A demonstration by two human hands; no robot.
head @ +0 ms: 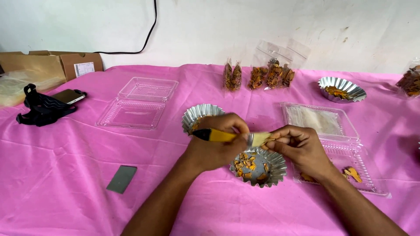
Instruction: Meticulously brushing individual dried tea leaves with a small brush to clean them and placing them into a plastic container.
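1. While the left hand is closed around a brush, the yellow handle points left and the bristles point right.
2. Right hand has its fingers pinched shut on a small orange piece, touching the bristles; the piece is mostly hidden.
3. Both hands hover over a foil cup on the pink cloth. Orange flakes lie inside it.
4. A second foil cup sits just behind the left hand, partly covered by it.
5. An open clear tray lies to the right, under the right wrist; orange pieces rest in its near half.
6. Another open clear tray lies to the left, well apart.
7. Filled bags stand at the back, with a third foil cup to their right.
8. A grey card lies at near left; a phone rests on a black strap at far left.
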